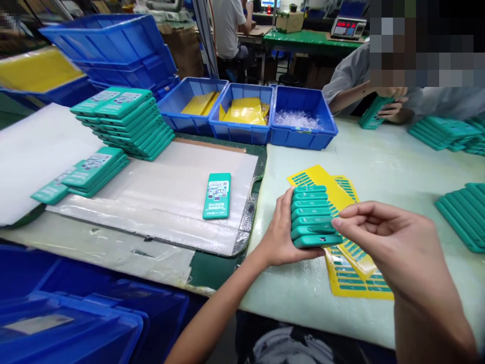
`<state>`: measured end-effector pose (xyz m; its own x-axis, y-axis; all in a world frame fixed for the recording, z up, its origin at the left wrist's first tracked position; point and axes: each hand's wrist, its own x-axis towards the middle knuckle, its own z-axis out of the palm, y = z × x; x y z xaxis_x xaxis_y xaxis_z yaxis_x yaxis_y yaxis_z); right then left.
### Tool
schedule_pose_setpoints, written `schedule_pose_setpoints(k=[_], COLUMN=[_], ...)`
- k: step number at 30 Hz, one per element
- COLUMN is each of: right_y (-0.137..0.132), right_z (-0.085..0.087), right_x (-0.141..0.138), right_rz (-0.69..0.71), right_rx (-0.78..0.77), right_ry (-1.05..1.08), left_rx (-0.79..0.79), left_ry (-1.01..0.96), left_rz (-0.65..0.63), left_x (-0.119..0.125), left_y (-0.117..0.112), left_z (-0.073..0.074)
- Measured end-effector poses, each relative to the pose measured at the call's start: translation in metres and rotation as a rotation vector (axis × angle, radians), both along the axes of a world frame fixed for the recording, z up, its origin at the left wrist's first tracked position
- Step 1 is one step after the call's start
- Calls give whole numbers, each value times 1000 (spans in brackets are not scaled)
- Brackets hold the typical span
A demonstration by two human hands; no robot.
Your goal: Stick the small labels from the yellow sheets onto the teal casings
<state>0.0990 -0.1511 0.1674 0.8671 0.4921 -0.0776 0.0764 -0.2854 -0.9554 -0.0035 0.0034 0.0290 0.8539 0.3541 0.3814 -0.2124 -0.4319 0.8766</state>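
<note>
Nearest me, right hand [382, 232] pinches the fanned green cases [311, 216] at nine o'clock; left hand [282, 237] grips their far side, stack running twelve-to-six.

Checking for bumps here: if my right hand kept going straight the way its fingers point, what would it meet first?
Most likely the stack of green cases held by your left hand. The right hand points left, fingertips apparently at the stack's edge already.

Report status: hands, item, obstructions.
Left hand grips stack of green cases. Right hand pinches its near edge. Yellow sheets beneath; nothing blocking.
</note>
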Motion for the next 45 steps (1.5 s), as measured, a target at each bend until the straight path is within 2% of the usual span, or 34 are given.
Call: schedule_pose_setpoints(k=[5, 10, 12, 16, 19, 21, 23, 24, 27, 30, 32, 36, 42, 45], right_y=[9, 15, 13, 8, 5, 0, -13, -23, -67, -107, -119, -118, -116, -117], right_z=[-3, -7, -9, -5, -6, -15, -36, -50, -96, -133, -146, -149, -141, -143], right_x=[-3, -10, -9, 6, 24, 37, 50, 56, 68, 64, 56, 53, 75, 76], right_rz=[59, 45, 40, 84, 123, 167, 136, 74, -301, -371, -352, -288, -69, -49], right_rx=[-18, -73, -139, -331, -327, -251, -209, -217, -287, -345, -368, -442, -533, -589], right_ry=[49, 43, -43, -373, -435, -361, -306, -296, -309, -279, -269, -319, -303, -290], left_rx=[-7, -25, -22, -22, -45, -53, -47, -42, -39, -51, -60, -72, -100, -122], left_ry=[4, 19, 23, 20, 33, 35, 25, 22, 33, 55, 66, 84, 94, 75], left_rz=[-8, -19, -22, -21, -12, -10, -11, -10, 0, -1, 2, 13, -7, -11], left_x=[0, 0, 0, 0, -1, -1, -1, -1, -3, -4, -4, -4, -5, -5], left_y=[1, 1, 1, 1, 2, 4, 5, 6, 8, 8, 7, 7, 6, 5], left_z=[1, 2, 3, 4, 3, 2, 1, 1, 2, 5, 7, 9, 6, 5])
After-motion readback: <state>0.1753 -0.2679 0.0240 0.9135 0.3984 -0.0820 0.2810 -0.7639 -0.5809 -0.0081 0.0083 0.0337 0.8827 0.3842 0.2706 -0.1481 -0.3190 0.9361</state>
